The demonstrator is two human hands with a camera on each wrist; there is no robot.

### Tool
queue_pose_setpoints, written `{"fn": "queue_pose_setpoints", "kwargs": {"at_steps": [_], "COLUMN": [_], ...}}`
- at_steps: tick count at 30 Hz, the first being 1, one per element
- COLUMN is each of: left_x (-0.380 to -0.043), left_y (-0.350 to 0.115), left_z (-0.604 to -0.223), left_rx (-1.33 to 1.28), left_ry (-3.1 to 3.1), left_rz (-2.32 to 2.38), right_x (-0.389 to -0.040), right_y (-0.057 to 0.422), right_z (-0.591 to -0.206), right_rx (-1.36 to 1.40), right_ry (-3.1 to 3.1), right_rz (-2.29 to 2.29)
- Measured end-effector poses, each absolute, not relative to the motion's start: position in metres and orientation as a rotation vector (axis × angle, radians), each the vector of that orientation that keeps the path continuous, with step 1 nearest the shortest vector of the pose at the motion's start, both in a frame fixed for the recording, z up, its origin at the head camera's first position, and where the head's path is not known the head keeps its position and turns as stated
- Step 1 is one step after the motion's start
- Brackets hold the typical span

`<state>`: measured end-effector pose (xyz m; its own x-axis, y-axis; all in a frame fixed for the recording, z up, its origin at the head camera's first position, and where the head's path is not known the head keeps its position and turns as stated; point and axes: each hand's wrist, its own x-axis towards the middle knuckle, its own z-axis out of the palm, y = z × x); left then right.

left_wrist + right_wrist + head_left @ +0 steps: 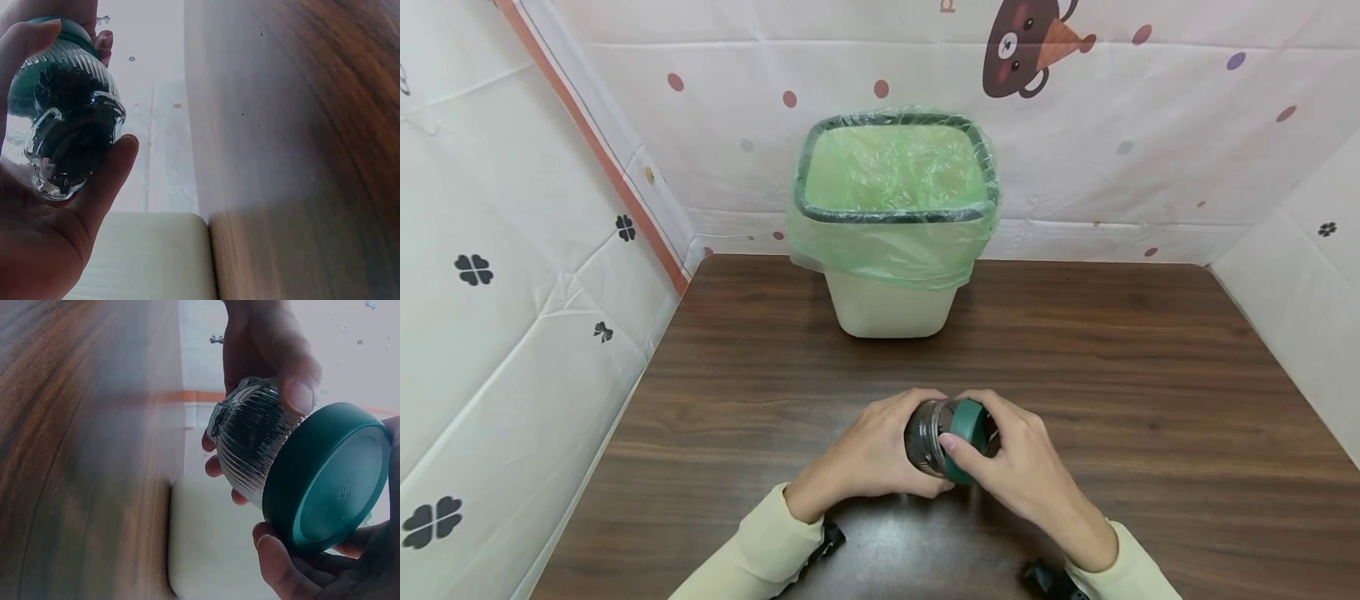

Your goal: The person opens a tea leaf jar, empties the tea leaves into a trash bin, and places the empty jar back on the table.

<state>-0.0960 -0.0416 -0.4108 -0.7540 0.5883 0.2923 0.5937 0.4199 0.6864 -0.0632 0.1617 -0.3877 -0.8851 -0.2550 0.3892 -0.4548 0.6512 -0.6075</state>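
Observation:
A clear ribbed jar with dark contents and a green screw-type lid is held on its side above the table, low in the middle of the head view. My left hand grips the jar's body, fingers and thumb wrapped round it. On the lid's rim, my right hand has its thumb on one side and fingers curled round the other. The left wrist view shows the jar's lobed glass base. In the right wrist view the flat green lid top bears a small moulded mark.
A cream waste bin, lined with a green plastic bag under a dark rim, stands at the table's back edge. The dark wood table is enclosed by patterned white sheets at the back and sides.

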Motion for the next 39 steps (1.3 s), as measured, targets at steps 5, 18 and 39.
{"fn": "queue_pose_setpoints", "kwargs": {"at_steps": [5,18,39], "left_x": [-0.096,-0.096,-0.096], "left_y": [-0.042,-0.041,-0.044], "left_z": [-0.41,-0.411,-0.409], "left_rx": [-1.105,-1.111,-1.068], "left_ry": [-2.635,-2.627,-2.644], "left_rz": [-1.28,-1.279,-1.265], "right_x": [-0.063,-0.063,-0.06], "right_y": [0.163,0.168,0.173], "right_z": [-0.388,-0.391,-0.392], "right_rx": [0.595,0.641,0.666], "right_ry": [-2.585,-2.562,-2.562], "right_rz": [1.067,1.076,1.109]}}
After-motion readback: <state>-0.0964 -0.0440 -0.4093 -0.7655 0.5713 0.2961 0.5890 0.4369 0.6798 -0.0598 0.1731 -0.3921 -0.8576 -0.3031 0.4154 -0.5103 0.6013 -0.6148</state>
